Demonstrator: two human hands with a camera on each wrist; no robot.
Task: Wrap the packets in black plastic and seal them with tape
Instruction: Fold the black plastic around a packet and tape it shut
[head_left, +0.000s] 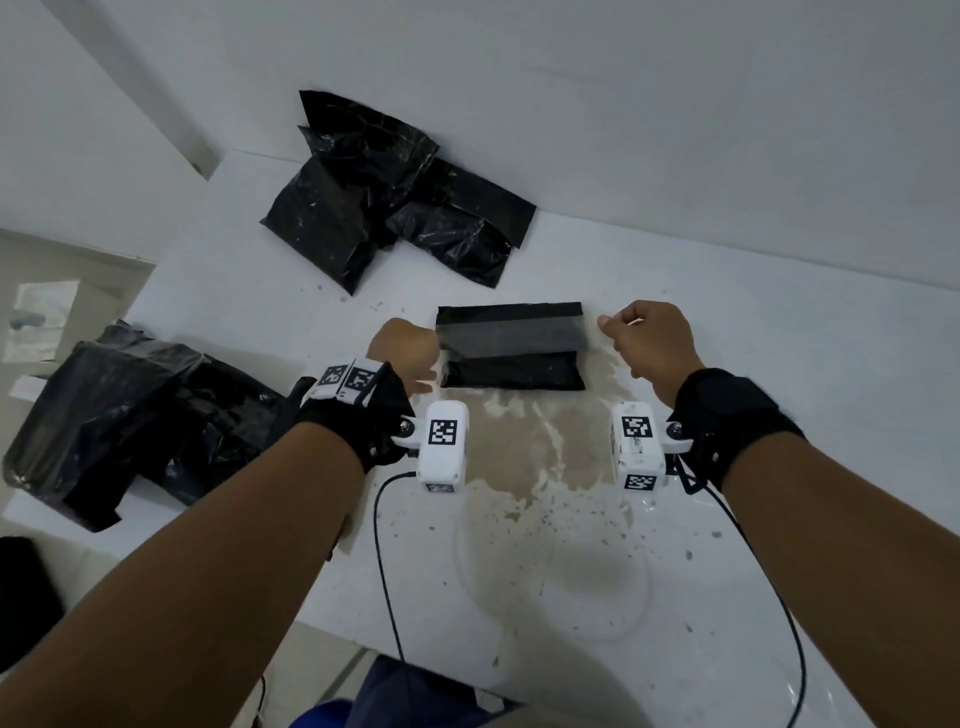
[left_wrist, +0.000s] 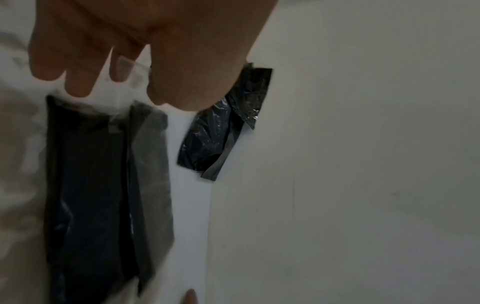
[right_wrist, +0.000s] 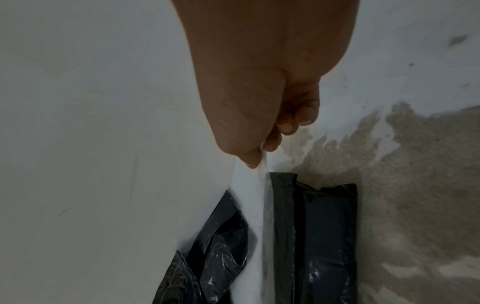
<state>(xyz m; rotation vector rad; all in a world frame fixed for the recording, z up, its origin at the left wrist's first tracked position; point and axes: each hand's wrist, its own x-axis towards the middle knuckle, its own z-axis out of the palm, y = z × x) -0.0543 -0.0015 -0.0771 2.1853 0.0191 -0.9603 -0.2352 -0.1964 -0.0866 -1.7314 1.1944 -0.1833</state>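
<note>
Tape's out and stretched — a clear strip of tape (head_left: 514, 338) runs across the top of the wrapped packet (head_left: 511, 370), which lies flat on the counter (head_left: 753, 338) right between the two hands. Right hand (head_left: 649, 343) has a tight pinch on its end of the strip, thumb against fingertip, just off the packet's right edge. Left hand (head_left: 408, 353) sits at the left edge; its fingers (left_wrist: 78, 82) hang over that end and seem to be on the tape, though the wrist view is too blurred to call that grip for certain.

The trick now, I'd say, is tension — keep the strip taut and level, lower it square over the fold seam, then press from the middle outward so no wrinkles or bubbles get trapped. Let one end sag and it'll stick crooked.

Beyond, a pile of black bags (head_left: 384, 192) waits by the wall; more black plastic (head_left: 119, 415) lies off to the left.
</note>
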